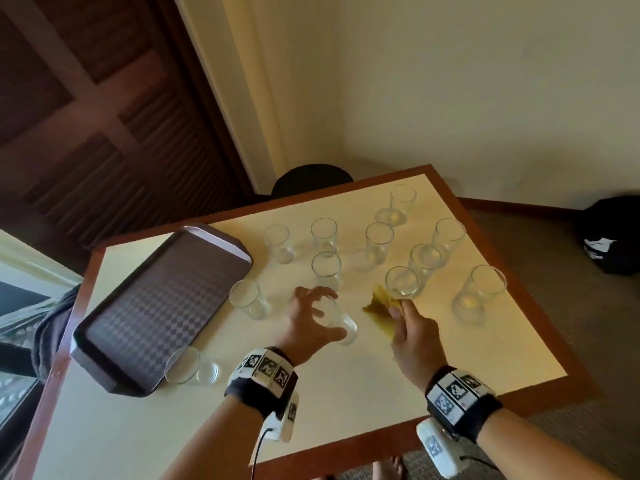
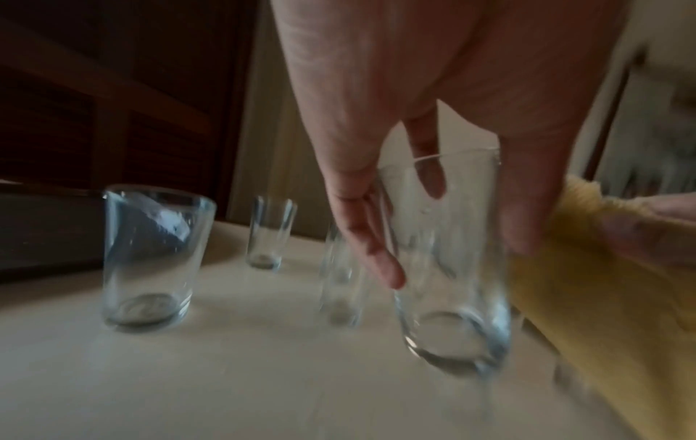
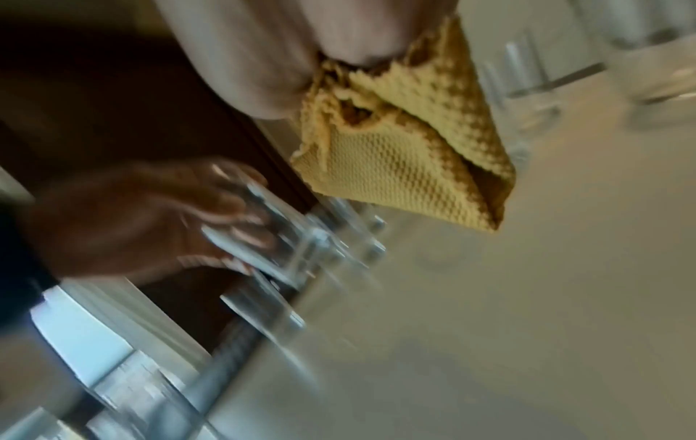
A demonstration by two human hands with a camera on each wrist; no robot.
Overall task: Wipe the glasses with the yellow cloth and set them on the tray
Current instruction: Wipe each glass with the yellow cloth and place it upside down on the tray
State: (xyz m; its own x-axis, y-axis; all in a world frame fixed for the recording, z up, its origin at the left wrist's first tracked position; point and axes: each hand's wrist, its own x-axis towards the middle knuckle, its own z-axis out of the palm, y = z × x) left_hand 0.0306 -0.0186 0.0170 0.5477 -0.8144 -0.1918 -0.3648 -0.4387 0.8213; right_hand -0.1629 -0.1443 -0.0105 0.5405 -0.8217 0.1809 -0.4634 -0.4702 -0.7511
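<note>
From the head camera, twelve clear glasses show: eleven stand on the cream table and one, the held glass, is at centre frame in the left hand, whose fingers curl round its rim from above. One dark tray with a checkered floor lies at left-centre, nothing on it; a glass stands just beside its lower corner and another glass near its right edge. The right hand pinches one yellow cloth, right of the held glass and touching a standing glass. The table has a brown wooden border; a dark louvred door fills the upper left, a cream wall the upper right, and a black bag sits on carpet at right.

The left wrist view shows the fingers wrapped round that glass, base off the table, with three more glasses behind at left and the cloth at right.

The right wrist view, blurred, shows the folded cloth pinched at the top centre.
</note>
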